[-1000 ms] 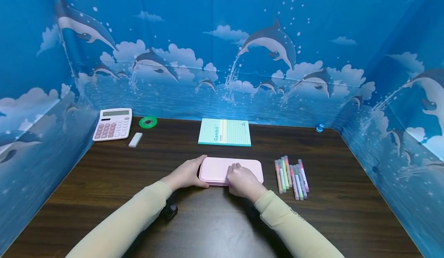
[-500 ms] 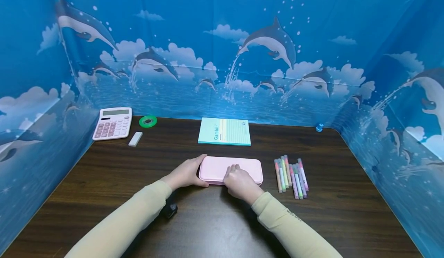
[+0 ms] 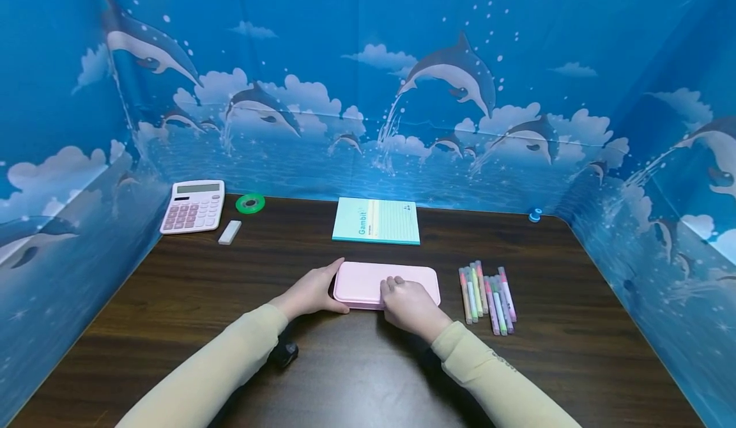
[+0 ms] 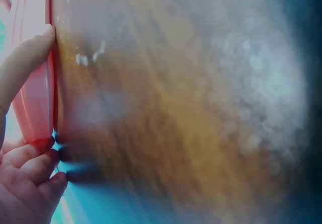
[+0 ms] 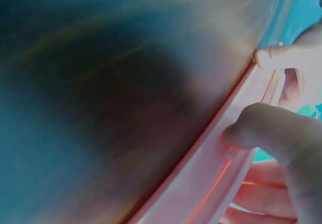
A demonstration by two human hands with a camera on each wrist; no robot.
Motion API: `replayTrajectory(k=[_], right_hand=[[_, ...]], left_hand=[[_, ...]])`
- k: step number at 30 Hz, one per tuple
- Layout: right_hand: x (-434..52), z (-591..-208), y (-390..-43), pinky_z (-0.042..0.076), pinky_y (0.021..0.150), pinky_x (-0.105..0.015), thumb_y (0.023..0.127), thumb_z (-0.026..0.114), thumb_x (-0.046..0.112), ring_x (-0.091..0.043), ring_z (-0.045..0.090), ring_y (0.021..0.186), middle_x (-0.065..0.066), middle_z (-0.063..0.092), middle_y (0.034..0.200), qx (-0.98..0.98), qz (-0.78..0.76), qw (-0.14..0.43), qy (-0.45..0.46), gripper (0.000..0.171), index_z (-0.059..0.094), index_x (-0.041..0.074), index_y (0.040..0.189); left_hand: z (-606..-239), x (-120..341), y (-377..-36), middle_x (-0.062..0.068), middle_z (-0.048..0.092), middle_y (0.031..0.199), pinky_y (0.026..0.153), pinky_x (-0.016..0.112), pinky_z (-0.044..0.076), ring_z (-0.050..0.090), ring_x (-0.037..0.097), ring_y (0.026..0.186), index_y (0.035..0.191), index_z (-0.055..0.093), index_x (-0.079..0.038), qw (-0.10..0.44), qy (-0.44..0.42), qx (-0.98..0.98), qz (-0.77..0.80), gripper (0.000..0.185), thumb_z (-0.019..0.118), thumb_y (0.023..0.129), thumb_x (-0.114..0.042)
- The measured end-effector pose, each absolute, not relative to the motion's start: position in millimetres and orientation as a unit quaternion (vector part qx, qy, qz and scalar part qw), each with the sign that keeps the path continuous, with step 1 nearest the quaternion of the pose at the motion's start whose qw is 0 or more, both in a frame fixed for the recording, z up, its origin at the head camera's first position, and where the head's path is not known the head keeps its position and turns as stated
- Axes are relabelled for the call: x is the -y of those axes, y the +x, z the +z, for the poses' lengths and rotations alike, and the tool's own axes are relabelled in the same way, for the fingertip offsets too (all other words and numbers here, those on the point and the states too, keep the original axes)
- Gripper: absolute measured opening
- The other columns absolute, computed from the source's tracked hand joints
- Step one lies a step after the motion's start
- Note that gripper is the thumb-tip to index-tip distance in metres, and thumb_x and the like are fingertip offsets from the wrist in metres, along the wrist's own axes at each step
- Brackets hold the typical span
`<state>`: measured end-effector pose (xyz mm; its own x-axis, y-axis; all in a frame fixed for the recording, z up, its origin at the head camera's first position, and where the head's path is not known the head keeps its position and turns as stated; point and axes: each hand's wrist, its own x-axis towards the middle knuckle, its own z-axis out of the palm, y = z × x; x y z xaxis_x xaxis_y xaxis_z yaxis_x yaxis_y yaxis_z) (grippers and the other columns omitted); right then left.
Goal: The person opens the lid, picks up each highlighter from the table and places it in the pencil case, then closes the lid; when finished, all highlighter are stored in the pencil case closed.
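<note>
Head view: one pink case (image 3: pixel 386 284) lies mid-table, long axis 9-to-3 o'clock, at 12 o'clock from both hands. Left hand (image 3: pixel 313 292) grips its 9 o'clock end; right hand (image 3: pixel 409 305) curls over the front edge. At 3 o'clock: about eight markers (image 3: pixel 487 292).

Left wrist view: thumb and fingers (image 4: pixel 30 156) clasp the case.

Right wrist view: thumb (image 5: pixel 271 128) presses the seam.

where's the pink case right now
In the head view the pink case lies mid-table between both hands, just in front of the green notepad, markers to its right.
</note>
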<state>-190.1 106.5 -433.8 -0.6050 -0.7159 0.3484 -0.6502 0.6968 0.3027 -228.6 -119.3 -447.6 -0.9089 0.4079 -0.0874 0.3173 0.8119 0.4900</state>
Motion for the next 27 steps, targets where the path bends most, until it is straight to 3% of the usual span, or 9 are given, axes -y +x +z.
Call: replayTrajectory(k=[7, 19, 23, 27], right_hand=[[-116, -432, -193, 0.048, 0.055, -0.027, 0.071, 0.076, 0.018, -0.014, 0.055, 0.064, 0.002, 0.054, 0.068, 0.897, -0.014, 0.194, 0.397, 0.022, 0.057, 0.010, 0.077], [-105, -442, -190, 0.043, 0.040, -0.026, 0.069, 0.065, 0.008, -0.016, 0.051, 0.054, -0.004, 0.051, 0.060, 0.863, -0.109, 0.298, 0.394, 0.010, 0.056, 0.004, 0.067], [-102, -439, -189, 0.043, 0.040, -0.026, 0.070, 0.067, 0.008, -0.016, 0.052, 0.054, -0.005, 0.052, 0.060, 0.866, -0.116, 0.282, 0.396, 0.010, 0.059, 0.002, 0.069], [-105, -431, -190, 0.046, 0.045, -0.027, 0.074, 0.068, 0.008, -0.016, 0.054, 0.056, -0.004, 0.053, 0.061, 0.883, -0.080, 0.229, 0.401, 0.010, 0.060, 0.004, 0.071]], left_hand=[[-448, 117, -229, 0.017, 0.043, 0.145, 0.105, 0.041, 0.037, 0.046, 0.028, 0.129, 0.148, 0.025, 0.000, 0.099, 0.183, -0.947, 0.246, 0.111, 0.086, 0.065, -0.042], [-448, 116, -229, 0.018, 0.043, 0.144, 0.105, 0.042, 0.037, 0.046, 0.029, 0.128, 0.148, 0.026, -0.001, 0.101, 0.174, -0.946, 0.255, 0.111, 0.086, 0.065, -0.044], [-448, 117, -228, 0.019, 0.045, 0.142, 0.104, 0.043, 0.039, 0.048, 0.030, 0.126, 0.147, 0.028, 0.000, 0.099, 0.175, -0.946, 0.254, 0.110, 0.086, 0.065, -0.043], [-446, 117, -228, 0.020, 0.045, 0.142, 0.104, 0.043, 0.038, 0.047, 0.030, 0.127, 0.147, 0.028, 0.001, 0.102, 0.177, -0.945, 0.254, 0.110, 0.086, 0.065, -0.042]])
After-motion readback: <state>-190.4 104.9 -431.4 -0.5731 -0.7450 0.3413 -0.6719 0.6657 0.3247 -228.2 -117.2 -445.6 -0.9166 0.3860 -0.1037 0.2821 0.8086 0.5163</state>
